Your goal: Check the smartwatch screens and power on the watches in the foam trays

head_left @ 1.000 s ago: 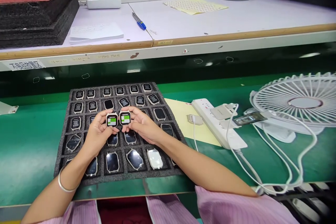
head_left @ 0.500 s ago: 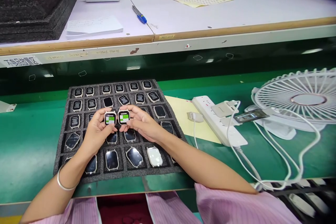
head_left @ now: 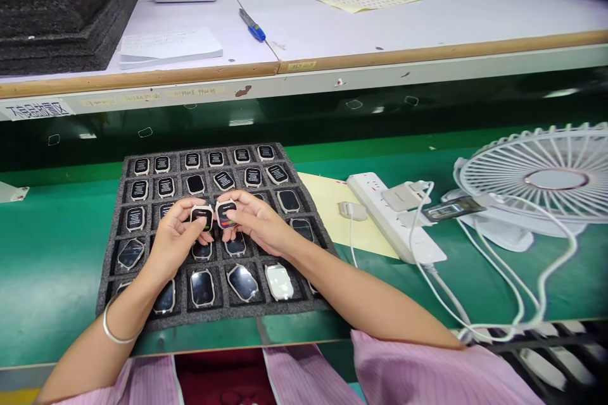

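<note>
Two strapless smartwatches are held side by side above a grey foam tray [head_left: 113, 266]. My left hand [head_left: 173, 237] grips the left smartwatch [head_left: 200, 211], its thumb lying on the lower part of the lit screen. In my right hand [head_left: 260, 223] is the other smartwatch [head_left: 223, 207], with the thumb across its screen. Both screens are mostly dark, with a little colour low down, red and green on the right one. Beneath the hands, the tray's compartments hold several more watch bodies, such as a dark-screened one [head_left: 202, 288] and a white-faced one [head_left: 280, 282]. My forearms and hands cover some compartments.
Right of the tray lie a yellow sheet [head_left: 327, 202], a white power strip [head_left: 380, 215] with chargers and loose cables, and a white fan [head_left: 532, 177]. On the raised shelf are black foam blocks [head_left: 57, 25], paper [head_left: 171, 45] and a blue pen [head_left: 253, 26].
Both watch screens have gone from green-and-white grids to mostly dark displays. My thumbs have shifted further onto the screens. Both hands stay at the same place over the tray.
</note>
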`<action>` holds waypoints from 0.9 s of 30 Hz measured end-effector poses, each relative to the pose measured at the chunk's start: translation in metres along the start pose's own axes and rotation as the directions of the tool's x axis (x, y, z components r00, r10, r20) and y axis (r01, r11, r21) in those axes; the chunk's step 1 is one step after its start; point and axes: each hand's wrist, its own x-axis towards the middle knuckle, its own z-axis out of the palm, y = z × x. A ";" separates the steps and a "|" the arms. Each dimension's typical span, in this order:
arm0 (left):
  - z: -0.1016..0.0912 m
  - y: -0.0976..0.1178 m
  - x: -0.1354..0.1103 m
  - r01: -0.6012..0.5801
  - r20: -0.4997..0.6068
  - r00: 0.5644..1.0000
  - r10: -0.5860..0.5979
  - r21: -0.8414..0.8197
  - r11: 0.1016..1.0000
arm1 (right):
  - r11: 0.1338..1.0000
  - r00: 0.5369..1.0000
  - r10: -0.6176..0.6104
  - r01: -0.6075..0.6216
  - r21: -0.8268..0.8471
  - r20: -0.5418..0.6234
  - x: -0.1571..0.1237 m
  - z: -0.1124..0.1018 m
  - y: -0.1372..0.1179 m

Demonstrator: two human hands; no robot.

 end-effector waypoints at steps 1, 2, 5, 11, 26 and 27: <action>0.000 0.000 0.000 0.004 -0.001 1.000 -0.004 0.000 1.000 | 1.000 1.000 -0.001 0.001 -0.010 -0.003 0.000 0.000 0.000; 0.000 0.000 0.000 0.006 0.000 1.000 -0.006 0.000 1.000 | 1.000 1.000 -0.002 0.002 -0.018 -0.004 0.000 -0.001 0.001; -0.001 0.000 0.000 -0.002 0.006 1.000 0.002 -0.014 1.000 | 1.000 1.000 -0.010 0.010 -0.019 0.000 0.000 -0.002 0.001; -0.004 0.003 0.003 0.008 -0.020 1.000 -0.009 -0.075 0.997 | 0.999 0.999 -0.034 0.034 0.016 0.006 0.000 0.001 -0.003; 0.000 0.040 -0.020 -0.121 -0.035 0.992 0.119 -0.057 0.991 | 0.986 0.987 -0.158 0.155 -0.066 -0.038 -0.017 0.018 -0.039; -0.001 0.049 -0.030 -0.162 -0.047 0.986 0.160 -0.054 0.985 | 0.979 0.981 -0.193 0.190 -0.079 -0.030 -0.026 0.021 -0.049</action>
